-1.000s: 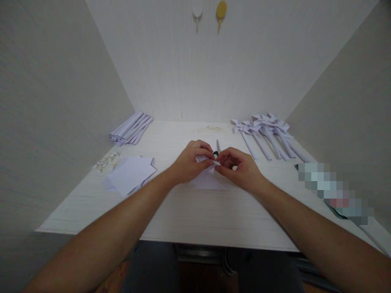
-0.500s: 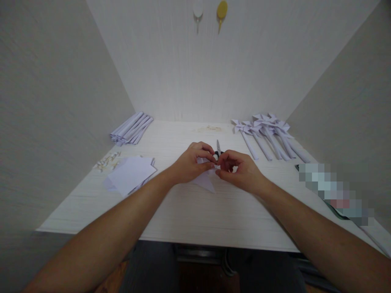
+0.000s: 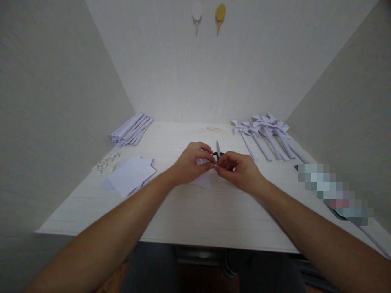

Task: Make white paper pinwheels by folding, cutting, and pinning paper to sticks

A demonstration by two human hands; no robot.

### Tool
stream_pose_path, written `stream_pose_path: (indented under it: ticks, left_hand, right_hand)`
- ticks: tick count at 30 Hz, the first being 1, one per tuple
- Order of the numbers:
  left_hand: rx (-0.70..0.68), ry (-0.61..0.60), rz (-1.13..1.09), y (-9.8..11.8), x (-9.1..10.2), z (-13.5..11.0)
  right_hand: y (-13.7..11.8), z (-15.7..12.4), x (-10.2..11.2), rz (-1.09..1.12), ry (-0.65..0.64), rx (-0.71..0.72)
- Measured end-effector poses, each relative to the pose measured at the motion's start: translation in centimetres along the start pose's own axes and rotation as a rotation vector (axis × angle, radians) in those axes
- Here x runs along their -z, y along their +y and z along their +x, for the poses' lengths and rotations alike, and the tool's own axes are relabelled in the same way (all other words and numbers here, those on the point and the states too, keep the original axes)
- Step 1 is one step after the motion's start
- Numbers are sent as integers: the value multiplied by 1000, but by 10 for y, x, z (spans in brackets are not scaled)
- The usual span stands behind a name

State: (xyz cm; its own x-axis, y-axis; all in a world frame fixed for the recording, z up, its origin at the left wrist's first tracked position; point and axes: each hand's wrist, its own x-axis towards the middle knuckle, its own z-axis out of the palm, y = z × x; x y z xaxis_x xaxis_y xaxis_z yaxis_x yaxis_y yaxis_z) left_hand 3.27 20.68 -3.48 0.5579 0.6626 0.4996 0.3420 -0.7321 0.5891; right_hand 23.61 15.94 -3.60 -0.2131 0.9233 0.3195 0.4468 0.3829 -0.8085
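My left hand (image 3: 195,163) is closed on a piece of white paper (image 3: 204,182), its thumb and fingertips pinching the paper's upper part. One pointed corner of the paper sticks out below that hand. My right hand (image 3: 240,171) meets the left at the fingertips, with its thumb and index finger pinched at the paper's right side. Whether a small thing sits between those fingertips is too small to tell. Just behind the hands lies a pair of scissors (image 3: 218,149) with dark handles, blades pointing away from me.
Cut paper sheets (image 3: 131,177), small white and gold pieces (image 3: 108,162) and a pile of rolled paper sticks (image 3: 131,129) lie at left. Several paper pinwheels (image 3: 269,130) on sticks lie back right. A blurred-out flat object (image 3: 332,193) is at right. Walls enclose the white table (image 3: 214,219).
The right thumb and index finger have closed together at the paper. The paper's lower corner has shifted slightly. Both hands stay in nearly the same place.
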Motion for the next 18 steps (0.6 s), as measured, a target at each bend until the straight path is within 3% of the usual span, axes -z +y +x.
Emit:
stream_pose_path:
  ticks: [7,14,18]
  left_hand:
    - [39,195,-2,3,4,1]
    - [481,213,12,-8,-3,5]
    - [584,160,81,-17,-3,5]
  right_hand:
    - [7,3,-2,-8,82,-58]
    - [7,5,-3,145,103,-188]
    - [4,9,-1,274,107,-241]
